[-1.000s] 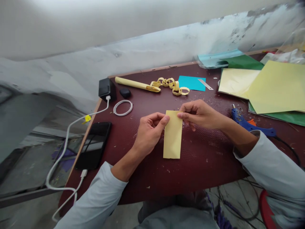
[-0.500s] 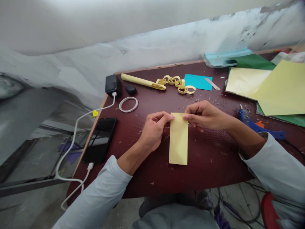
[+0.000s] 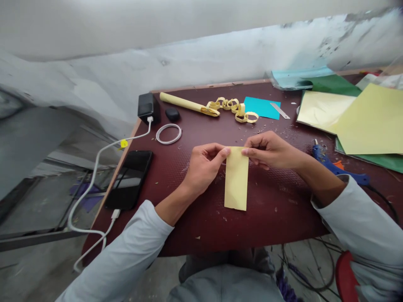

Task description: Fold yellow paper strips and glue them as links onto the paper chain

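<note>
A pale yellow paper strip lies lengthwise on the dark red table, its far end lifted. My left hand pinches the strip's top left corner between thumb and fingers. My right hand pinches the top right corner. Both wrists rest low over the tabletop. Beyond the hands lies a chain of yellow paper rings joined to a rolled yellow paper tube.
A black phone on a white cable lies at the left edge, with a black charger and a white ring behind it. Yellow and green sheets, a teal card, a metal ruler and a blue glue gun sit right.
The view shifted slightly. Both hands keep their pinch on the strip's top corners; the strip's near end has risen a little and it looks narrower.
</note>
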{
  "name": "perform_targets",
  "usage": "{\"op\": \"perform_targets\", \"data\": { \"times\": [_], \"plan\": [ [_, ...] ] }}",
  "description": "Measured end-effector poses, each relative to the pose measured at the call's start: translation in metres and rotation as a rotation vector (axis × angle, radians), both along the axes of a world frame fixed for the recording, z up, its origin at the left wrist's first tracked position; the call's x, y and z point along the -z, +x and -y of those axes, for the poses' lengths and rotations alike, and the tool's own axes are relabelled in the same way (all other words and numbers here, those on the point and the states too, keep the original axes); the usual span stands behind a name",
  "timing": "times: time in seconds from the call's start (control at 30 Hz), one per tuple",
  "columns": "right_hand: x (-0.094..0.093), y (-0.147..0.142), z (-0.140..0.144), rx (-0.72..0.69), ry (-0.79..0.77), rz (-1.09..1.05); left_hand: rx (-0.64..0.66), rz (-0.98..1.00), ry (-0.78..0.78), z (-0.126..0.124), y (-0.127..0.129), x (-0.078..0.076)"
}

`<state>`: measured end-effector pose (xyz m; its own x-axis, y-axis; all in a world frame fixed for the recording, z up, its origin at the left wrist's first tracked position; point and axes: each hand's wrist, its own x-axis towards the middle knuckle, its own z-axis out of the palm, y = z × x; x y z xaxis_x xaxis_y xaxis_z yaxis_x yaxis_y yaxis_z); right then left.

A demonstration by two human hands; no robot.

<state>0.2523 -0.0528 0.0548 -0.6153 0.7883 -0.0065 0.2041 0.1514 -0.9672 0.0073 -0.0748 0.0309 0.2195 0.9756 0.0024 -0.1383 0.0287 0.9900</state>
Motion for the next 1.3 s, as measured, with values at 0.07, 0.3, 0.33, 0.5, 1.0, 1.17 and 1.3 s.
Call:
{"op": "perform_targets", "data": {
  "times": [0.07, 0.3, 0.33, 0.5, 1.0, 1.17, 1.3],
  "plan": [
    [0.002, 0.001, -0.004, -0.002, 0.031, 0.058, 0.041, -0.048, 0.014, -0.003, -0.002, 0.002],
    [0.008, 0.000, -0.011, 0.038, 0.391, 0.492, 0.066, -0.535, 0.348, -0.012, -0.007, 0.012],
    [0.009, -0.001, -0.012, 0.046, 0.404, 0.524, 0.053, -0.613, 0.420, -0.014, -0.007, 0.014],
    [0.012, -0.002, -0.014, 0.084, 0.416, 0.570, 0.049, -0.890, 0.574, -0.021, -0.006, 0.019],
    [0.018, -0.007, -0.012, 0.095, 0.512, 0.721, 0.072, -1.062, 0.737, -0.014, -0.010, 0.014],
    [0.016, -0.010, -0.010, 0.098, 0.523, 0.746, 0.157, -1.177, 0.867, -0.009, -0.014, 0.008],
    [0.013, -0.011, -0.009, 0.097, 0.518, 0.752, 0.250, -1.247, 0.933, -0.008, -0.016, 0.003]
  ]
}}
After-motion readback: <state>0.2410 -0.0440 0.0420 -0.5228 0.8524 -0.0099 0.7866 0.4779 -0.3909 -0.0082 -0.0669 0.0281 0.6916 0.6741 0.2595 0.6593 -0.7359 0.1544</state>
